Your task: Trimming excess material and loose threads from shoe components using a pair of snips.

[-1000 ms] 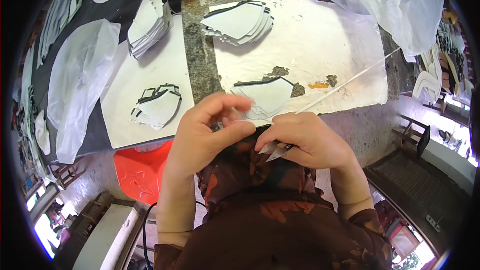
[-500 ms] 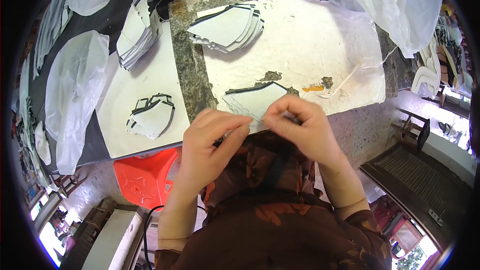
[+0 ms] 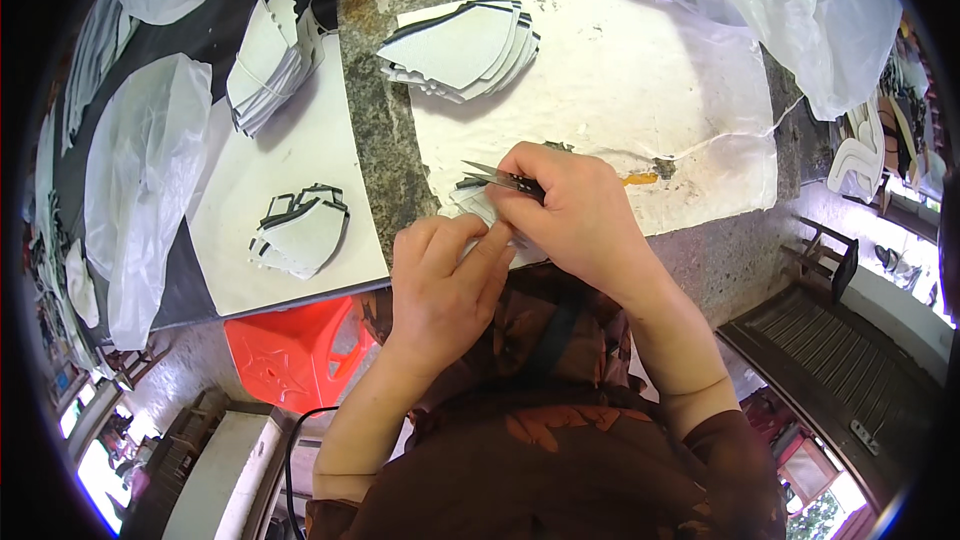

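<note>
My right hand [image 3: 580, 220] is closed around small thread snips [image 3: 502, 178] with dark handles, their two metal blades pointing left and slightly apart. Beneath the blades lie white cut pieces [image 3: 470, 198] with a dark edge, near the front of the work surface and partly covered by both hands. The fingers of my left hand [image 3: 440, 275] pinch the near edge of these pieces, close to the right fingertips. A fanned stack of similar pieces [image 3: 460, 50] lies farther back. To the left are a smaller pile [image 3: 308, 235] and a string-tied bundle [image 3: 268, 75].
A worn white sheet [image 3: 620, 70] covers the stone slab [image 3: 375, 140]. Clear plastic bags [image 3: 150, 170] lie at the left, with more at the back right. A white cord [image 3: 700, 152] crosses the sheet. Below the table's front edge stands a red plastic stool [image 3: 285, 360].
Thread snips now show in my right hand, which has moved up and left over the pieces. My left hand has shifted slightly right, and the pieces are more covered.
</note>
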### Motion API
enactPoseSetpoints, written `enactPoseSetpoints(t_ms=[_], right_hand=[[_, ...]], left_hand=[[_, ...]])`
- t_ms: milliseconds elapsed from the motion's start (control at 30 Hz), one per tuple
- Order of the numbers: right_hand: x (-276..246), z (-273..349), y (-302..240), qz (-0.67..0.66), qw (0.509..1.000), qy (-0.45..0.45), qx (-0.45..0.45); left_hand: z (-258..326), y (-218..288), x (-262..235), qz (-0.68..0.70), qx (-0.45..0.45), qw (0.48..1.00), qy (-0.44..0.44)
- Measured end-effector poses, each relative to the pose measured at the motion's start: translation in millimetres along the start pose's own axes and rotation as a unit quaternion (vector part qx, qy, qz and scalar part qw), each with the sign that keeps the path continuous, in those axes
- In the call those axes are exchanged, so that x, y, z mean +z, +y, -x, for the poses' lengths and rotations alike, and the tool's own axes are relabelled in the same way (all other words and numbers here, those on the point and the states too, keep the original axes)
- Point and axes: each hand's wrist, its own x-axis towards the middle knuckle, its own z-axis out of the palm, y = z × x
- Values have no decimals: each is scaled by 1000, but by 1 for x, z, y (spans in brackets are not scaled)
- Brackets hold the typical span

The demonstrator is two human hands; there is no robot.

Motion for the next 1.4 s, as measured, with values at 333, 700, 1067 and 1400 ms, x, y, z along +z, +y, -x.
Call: enactPoseSetpoints(t_ms=[333, 700, 1067, 1400], right_hand=[[2, 0, 3, 7, 1000, 28, -13], [4, 1, 4, 6, 999, 42, -20], [2, 1, 5, 23, 999, 39, -26], [-14, -1, 3, 27, 999, 30, 5]], left_hand=[[1, 1, 2, 2, 0, 1000, 2], [1, 8, 1, -71, -12, 997, 19], [5, 6, 5, -117, -25, 993, -5], [7, 5, 9, -116, -32, 993, 0]])
